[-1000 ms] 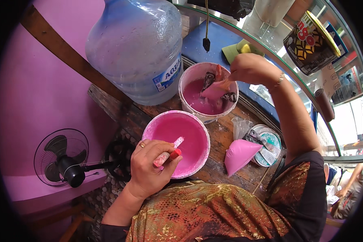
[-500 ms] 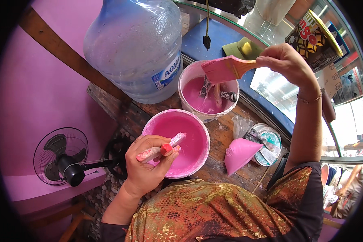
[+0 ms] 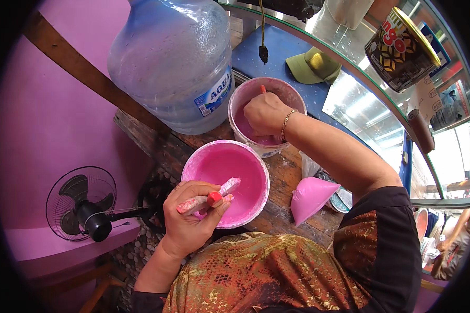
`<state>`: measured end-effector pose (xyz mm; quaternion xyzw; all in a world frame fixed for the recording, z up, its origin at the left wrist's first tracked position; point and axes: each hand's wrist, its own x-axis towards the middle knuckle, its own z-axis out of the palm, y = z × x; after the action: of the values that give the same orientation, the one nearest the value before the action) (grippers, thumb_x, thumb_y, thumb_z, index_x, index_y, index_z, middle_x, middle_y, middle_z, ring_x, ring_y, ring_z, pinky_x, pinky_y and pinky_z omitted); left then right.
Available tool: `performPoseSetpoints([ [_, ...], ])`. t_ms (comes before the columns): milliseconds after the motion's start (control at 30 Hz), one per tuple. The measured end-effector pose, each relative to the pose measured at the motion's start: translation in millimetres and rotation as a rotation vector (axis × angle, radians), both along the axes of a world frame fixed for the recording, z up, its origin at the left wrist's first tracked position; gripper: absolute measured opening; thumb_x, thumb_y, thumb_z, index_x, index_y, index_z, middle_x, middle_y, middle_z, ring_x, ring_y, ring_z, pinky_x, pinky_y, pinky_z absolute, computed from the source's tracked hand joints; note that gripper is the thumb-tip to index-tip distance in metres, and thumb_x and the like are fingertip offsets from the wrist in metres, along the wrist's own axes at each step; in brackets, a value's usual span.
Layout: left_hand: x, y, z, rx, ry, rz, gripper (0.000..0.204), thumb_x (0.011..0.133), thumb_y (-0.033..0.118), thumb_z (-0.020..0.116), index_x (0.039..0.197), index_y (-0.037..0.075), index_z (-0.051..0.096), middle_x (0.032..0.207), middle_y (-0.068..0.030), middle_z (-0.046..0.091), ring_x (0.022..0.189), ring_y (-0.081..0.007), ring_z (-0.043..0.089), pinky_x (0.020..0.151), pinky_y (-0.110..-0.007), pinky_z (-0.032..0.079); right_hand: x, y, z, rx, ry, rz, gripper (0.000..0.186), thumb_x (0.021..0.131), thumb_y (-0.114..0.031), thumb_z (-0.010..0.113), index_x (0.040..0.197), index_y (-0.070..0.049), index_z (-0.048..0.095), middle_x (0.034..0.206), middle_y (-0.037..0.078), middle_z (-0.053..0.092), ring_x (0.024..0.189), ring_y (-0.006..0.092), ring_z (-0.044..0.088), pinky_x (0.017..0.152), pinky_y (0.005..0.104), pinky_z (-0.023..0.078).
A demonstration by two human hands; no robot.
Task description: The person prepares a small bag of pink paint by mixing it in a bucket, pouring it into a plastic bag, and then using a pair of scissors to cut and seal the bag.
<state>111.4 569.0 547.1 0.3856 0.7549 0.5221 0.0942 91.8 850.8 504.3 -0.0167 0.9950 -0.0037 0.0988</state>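
Your left hand (image 3: 189, 221) is closed in a loose fist around a slim pink tube (image 3: 209, 196) — a narrow filled plastic sleeve, lying tilted, its far end pointing up and right over the near bucket. Thumb and fingers wrap the lower half; the upper end sticks out free. The hand sits at the near-left rim of the pink bucket (image 3: 225, 182), which holds pink liquid and stands on the dark wooden tabletop (image 3: 284, 180).

Your right hand (image 3: 266, 115) reaches down into the far bucket (image 3: 266, 116), a pale tub with darker pink liquid inside. The fingers are curled and pointed downward; a reddish handle (image 3: 262, 89) shows just above the knuckles, but you cannot tell from this view how the grip closes on it — the back of the hand hides the fingertips. A thin bracelet (image 3: 285, 124) circles the wrist.

The two buckets stand just beside each other, rims nearly touching. A large blue water jug (image 3: 175, 62) stands to the left of the far bucket, touching or almost touching it. A filled pink bag (image 3: 310, 195) lies on the table right of the near bucket, under your right forearm. A small black fan (image 3: 83, 208) sits low at the left, well apart.
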Motion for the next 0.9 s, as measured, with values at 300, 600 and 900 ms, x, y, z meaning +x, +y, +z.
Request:
performPoseSetpoints([
  [300, -3, -13, -1, 0.004, 0.067, -0.018, 0.016, 0.072, 0.005, 0.081, 0.078, 0.005, 0.067, 0.08, -0.0057, 0.069, 0.072, -0.0197, 0.065, 0.069, -0.031, 0.05, 7, 15, 10, 0.067, -0.101, -0.051, 0.018, 0.075, -0.017, 0.063, 0.078, -0.005, 0.075, 0.08, 0.016, 0.071, 0.078, 0.0322, 0.071, 0.069, 0.0412, 0.054],
  [600, -5, -10, -3, -0.001, 0.127, -0.03, 0.016, 0.071, 0.005, 0.082, 0.077, 0.006, 0.067, 0.08, -0.0056, 0.069, 0.071, -0.0207, 0.065, 0.068, -0.032, 0.05, -8, 3, -21, 0.023, -0.135, -0.123, 0.022, 0.08, -0.014, 0.058, 0.086, -0.005, 0.077, 0.091, 0.018, 0.073, 0.089, 0.0329, 0.07, 0.08, 0.0418, 0.054],
  [900, -4, -15, -1, -0.011, 0.109, -0.015, 0.016, 0.071, 0.004, 0.082, 0.076, 0.005, 0.066, 0.08, -0.0054, 0.069, 0.071, -0.0203, 0.065, 0.068, -0.031, 0.05, -3, 14, 3, 0.01, -0.191, -0.125, 0.02, 0.079, -0.017, 0.061, 0.086, -0.007, 0.078, 0.087, 0.015, 0.073, 0.087, 0.0325, 0.07, 0.077, 0.0426, 0.054],
])
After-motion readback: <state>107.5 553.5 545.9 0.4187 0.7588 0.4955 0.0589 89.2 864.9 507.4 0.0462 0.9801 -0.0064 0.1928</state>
